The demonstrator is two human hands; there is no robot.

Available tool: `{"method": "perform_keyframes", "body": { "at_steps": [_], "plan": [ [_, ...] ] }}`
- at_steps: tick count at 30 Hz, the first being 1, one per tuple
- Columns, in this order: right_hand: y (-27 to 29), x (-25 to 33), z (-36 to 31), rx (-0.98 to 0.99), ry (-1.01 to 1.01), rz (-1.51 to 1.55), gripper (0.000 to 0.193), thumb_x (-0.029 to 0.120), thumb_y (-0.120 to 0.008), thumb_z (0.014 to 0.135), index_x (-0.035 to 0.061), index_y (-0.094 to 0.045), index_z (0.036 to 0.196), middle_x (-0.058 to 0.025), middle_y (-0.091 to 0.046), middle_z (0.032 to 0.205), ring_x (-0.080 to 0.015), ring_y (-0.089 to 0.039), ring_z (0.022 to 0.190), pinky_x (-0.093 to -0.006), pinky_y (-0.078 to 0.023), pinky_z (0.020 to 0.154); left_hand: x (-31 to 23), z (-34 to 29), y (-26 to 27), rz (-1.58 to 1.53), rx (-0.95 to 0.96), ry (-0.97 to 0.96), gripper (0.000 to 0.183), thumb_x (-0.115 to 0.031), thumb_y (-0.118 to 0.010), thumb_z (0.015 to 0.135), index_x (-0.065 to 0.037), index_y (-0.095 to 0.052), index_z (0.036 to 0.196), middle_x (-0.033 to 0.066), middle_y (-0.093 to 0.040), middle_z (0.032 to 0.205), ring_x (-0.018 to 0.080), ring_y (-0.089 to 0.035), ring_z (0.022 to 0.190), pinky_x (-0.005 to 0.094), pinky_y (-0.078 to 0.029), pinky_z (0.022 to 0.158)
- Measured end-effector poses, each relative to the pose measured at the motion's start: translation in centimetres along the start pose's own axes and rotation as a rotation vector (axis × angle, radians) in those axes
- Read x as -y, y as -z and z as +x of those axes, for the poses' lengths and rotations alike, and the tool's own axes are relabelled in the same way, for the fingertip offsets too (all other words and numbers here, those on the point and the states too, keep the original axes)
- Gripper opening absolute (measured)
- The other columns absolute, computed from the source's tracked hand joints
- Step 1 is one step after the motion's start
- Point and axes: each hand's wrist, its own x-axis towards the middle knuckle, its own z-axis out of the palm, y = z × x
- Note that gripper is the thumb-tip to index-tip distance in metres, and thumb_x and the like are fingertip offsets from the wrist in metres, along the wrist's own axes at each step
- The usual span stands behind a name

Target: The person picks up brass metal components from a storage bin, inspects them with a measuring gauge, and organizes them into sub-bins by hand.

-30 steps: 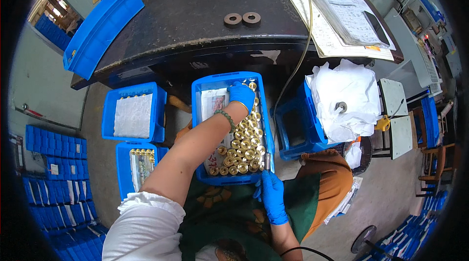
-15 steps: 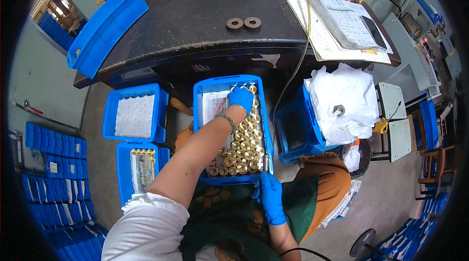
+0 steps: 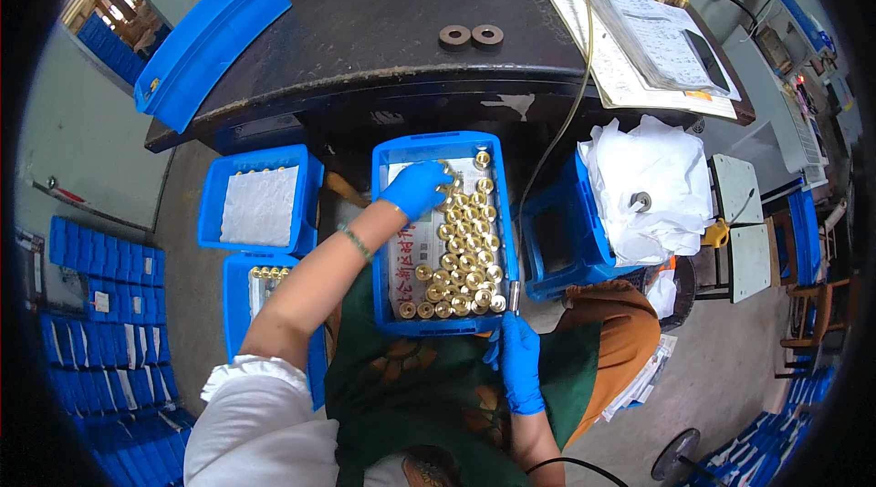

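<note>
A blue plastic bin [image 3: 380,305] in front of me holds many round brass fittings [image 3: 468,259] on a newspaper lining, mostly along its right side and near end. My left hand [image 3: 415,190], in a blue glove, reaches over the bin's upper part. Its fingers are closed round some brass fittings at the fingertips, partly hidden by the glove. My right hand [image 3: 520,367], also gloved in blue, is closed at the bin's near right corner. From it a silver metal cylinder [image 3: 514,296] stands up beside the bin's right wall.
A dark workbench [image 3: 365,31] stands beyond, bearing two dark metal rings [image 3: 471,36], papers [image 3: 639,40] and a long blue tray [image 3: 214,45]. Two smaller blue bins [image 3: 310,177] are at left. White cloth [image 3: 648,177] covers a blue crate at right. A cable hangs off the bench.
My left hand has moved left within the bin, off the column of fittings, with brass pieces at its fingertips. My right hand keeps its hold. The whole view has shifted slightly.
</note>
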Motion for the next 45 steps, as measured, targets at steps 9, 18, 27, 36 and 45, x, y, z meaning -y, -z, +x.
{"method": "perform_keyframes", "body": {
  "at_steps": [9, 18, 27, 36, 45],
  "plan": [
    [-1.3, -0.3, -0.2, 0.091, -0.004, -0.034, 0.030, 0.024, -0.046, 0.093, 0.0064, -0.051, 0.069, -0.0013, -0.048, 0.050, -0.0094, -0.044, 0.035, -0.0209, -0.033, 0.033, -1.0, -10.3, -3.8, 0.258, 0.132, -0.199, 0.018, -0.011, -0.052, 0.075, -0.015, -0.063, 0.089, 0.0079, -0.054, 0.105, 0.0278, -0.052, 0.099, 0.0353, -0.047, 0.079],
    [-1.1, 0.1, 0.1, 0.042, -0.014, -0.012, 0.030, 0.023, -0.046, 0.093, 0.0068, -0.051, 0.068, -0.0013, -0.048, 0.051, -0.0090, -0.044, 0.036, -0.0210, -0.033, 0.035, -4.2, -1.2, -0.1, 0.062, 0.253, -0.005, 0.021, -0.016, -0.053, 0.080, -0.012, -0.063, 0.098, 0.0129, -0.059, 0.099, 0.0320, -0.055, 0.093, 0.0399, -0.045, 0.079],
    [-0.7, 0.5, -0.7, 0.028, -0.073, 0.034, 0.028, 0.024, -0.048, 0.092, 0.0076, -0.051, 0.070, -0.0004, -0.049, 0.052, -0.0087, -0.044, 0.037, -0.0204, -0.034, 0.035, -1.4, 7.0, -7.8, -0.273, -0.257, 0.404, 0.028, -0.031, -0.059, 0.077, -0.005, -0.063, 0.087, 0.0173, -0.061, 0.088, 0.0341, -0.056, 0.087, 0.0427, -0.046, 0.076],
    [-0.8, 2.8, -0.8, 0.189, 0.066, -0.163, 0.025, 0.020, -0.048, 0.092, 0.0037, -0.055, 0.074, -0.0006, -0.050, 0.055, -0.0074, -0.045, 0.044, -0.0231, -0.036, 0.042, -10.4, -0.2, 2.9, -1.631, -0.072, 0.413, 0.037, -0.017, -0.061, 0.081, -0.001, -0.050, 0.112, 0.0099, -0.057, 0.106, 0.0191, -0.057, 0.095, 0.0301, -0.047, 0.082],
    [-5.4, 7.7, -4.9, 0.269, 0.209, -0.198, 0.026, 0.020, -0.046, 0.092, 0.0038, -0.053, 0.073, -0.0012, -0.051, 0.054, -0.0082, -0.048, 0.043, -0.0212, -0.036, 0.041, -14.4, -10.0, 8.2, 0.296, -0.171, -0.472, 0.030, -0.010, -0.052, 0.079, -0.003, -0.058, 0.107, 0.0109, -0.056, 0.112, 0.0236, -0.050, 0.110, 0.0365, -0.039, 0.097]
  ]
}}
